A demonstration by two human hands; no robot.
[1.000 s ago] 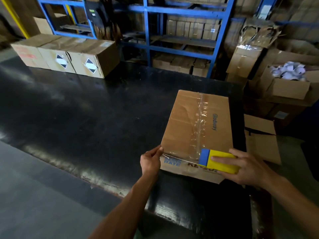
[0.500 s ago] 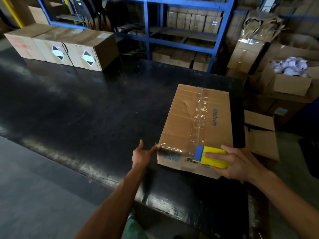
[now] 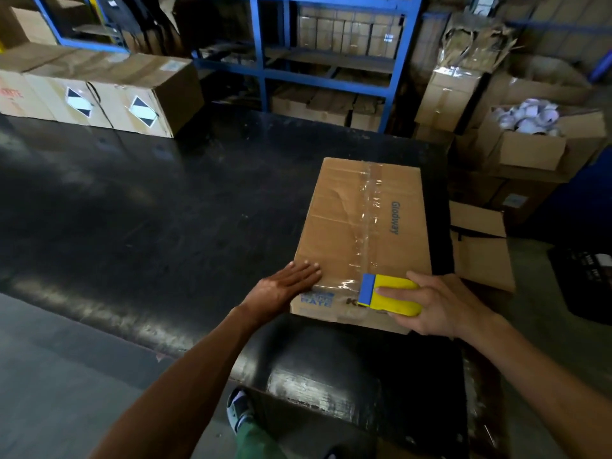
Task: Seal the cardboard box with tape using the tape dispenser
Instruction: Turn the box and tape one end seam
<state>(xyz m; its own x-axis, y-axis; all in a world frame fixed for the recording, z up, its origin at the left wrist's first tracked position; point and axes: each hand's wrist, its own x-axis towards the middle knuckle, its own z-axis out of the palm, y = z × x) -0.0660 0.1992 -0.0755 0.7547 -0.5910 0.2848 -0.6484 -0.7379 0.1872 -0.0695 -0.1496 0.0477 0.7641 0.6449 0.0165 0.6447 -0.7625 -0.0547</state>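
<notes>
A creased brown cardboard box (image 3: pixel 344 226) is showing a matt, wrinkled face — a strip of glossy clear tape (image 3: pixel 369 223) is glinting along it. The smooth yellow-and-blue plastic tape dispenser (image 3: pixel 387 294) is looking satiny; the worn black tabletop (image 3: pixel 165 210) is gleaming — scuffed at its edge.

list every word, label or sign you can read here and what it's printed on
"Glodway" in blue-grey letters, on top of the cardboard box being taped.
"RATE" in blue, on that box's near side; the line above it is blurred.
"K..." in dark letters on the same side, cut off by the tape dispenser.
"...ATTE" in red, partly cut off, on the far-left box.
Black-and-white diamond labels on the far boxes: no text readable.
</notes>
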